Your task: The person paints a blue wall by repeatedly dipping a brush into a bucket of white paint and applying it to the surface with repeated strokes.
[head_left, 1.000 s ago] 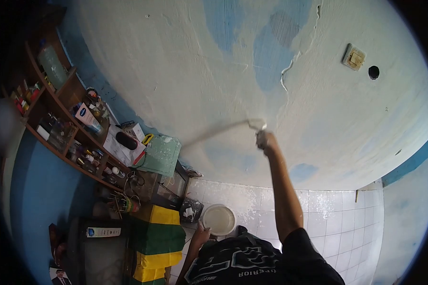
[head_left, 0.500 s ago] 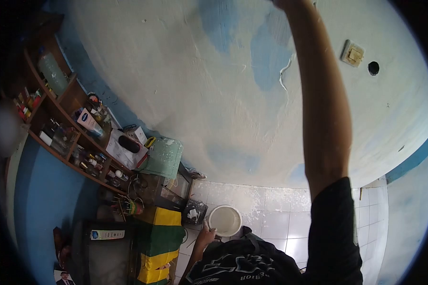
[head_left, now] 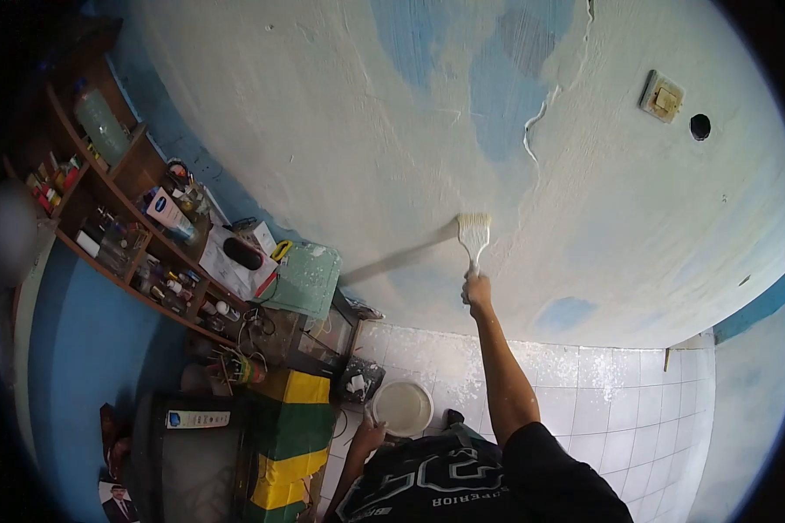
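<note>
A wide paintbrush point(head_left: 474, 234) with a pale handle and whitish bristles is gripped in my right hand point(head_left: 476, 292), its bristles up against or just in front of the wall point(head_left: 410, 183). White paint covers much of that wall, with blue patches showing through. Down at my left side, my left hand point(head_left: 371, 433) holds the rim of a white bucket point(head_left: 402, 408) with pale paint inside. The fingers on the bucket's inner side are hard to make out.
Brown shelves point(head_left: 105, 187) with bottles and toiletries hang on the left. Below stand a green container point(head_left: 298, 277), a black television point(head_left: 201, 466) and a striped cloth point(head_left: 296, 436). A light switch point(head_left: 662, 96) is on the wall. White splatters mark the floor tiles point(head_left: 532, 418).
My right arm has come down from high on the wall, bringing the paintbrush into view. The bucket has shifted slightly left with my left hand still on it.
</note>
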A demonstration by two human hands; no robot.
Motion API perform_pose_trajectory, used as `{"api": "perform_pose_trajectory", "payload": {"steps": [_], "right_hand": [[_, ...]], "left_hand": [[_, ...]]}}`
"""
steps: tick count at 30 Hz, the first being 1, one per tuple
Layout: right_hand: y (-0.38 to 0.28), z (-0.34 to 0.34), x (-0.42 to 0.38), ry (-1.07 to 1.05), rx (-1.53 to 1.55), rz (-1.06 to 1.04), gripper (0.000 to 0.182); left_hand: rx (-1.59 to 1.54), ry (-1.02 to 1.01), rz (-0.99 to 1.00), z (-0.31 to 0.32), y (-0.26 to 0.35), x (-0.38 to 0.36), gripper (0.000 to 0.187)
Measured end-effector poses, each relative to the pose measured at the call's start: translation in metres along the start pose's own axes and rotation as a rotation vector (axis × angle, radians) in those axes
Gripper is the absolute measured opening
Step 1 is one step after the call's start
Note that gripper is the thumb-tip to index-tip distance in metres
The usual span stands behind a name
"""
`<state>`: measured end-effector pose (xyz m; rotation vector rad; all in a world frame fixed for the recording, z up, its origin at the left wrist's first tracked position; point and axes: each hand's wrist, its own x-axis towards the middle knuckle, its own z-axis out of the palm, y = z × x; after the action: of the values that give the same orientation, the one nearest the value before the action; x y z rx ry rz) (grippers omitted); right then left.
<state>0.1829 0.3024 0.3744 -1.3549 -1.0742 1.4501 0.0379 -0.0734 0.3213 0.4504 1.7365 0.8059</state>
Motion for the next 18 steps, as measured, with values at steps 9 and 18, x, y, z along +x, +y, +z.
{"api": "perform_pose_trajectory", "payload": {"steps": [9, 18], "right_hand": [[-0.004, -0.067, -0.078, 0.011, -0.346, -0.453, 0.032], [-0.150, -0.039, -0.103, 0.270, -0.368, -0.899, 0.014]], "left_hand": [[0.302, 0.059, 0.186, 0.001, -0.012, 0.007, 0.073], [0.194, -0.009, 0.038, 0.008, -0.028, 0.026, 0.077]]}}
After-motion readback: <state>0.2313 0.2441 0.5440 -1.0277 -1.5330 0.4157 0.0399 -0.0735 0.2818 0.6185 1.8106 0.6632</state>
